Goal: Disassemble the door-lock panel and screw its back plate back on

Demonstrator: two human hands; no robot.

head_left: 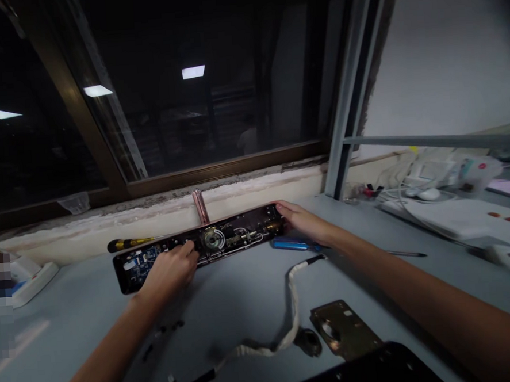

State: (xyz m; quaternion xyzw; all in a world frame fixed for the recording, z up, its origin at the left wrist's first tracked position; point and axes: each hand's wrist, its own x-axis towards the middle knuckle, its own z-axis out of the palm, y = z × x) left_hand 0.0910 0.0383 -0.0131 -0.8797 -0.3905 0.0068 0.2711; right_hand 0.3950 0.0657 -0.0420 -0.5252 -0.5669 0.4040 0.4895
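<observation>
A long black door lock panel [231,230] lies tilted near the window wall, its open inside facing me. It shows a blue circuit board [139,266] at the left end, a round metal part [212,239] in the middle and white wires to the right. A copper-coloured handle [199,207] sticks out behind it. My right hand [295,216] grips the panel's right end. My left hand [173,266] is closed over the panel, just right of the circuit board; its fingertips are partly hidden.
Behind the panel lies a yellow-and-black screwdriver [128,243]; a blue-handled tool [295,245] is beside my right forearm. A wrapped cable [294,304], a metal plate [343,327], small dark parts [172,326] and a black cover [370,371] are nearer me. White items and cords [431,186] crowd the right.
</observation>
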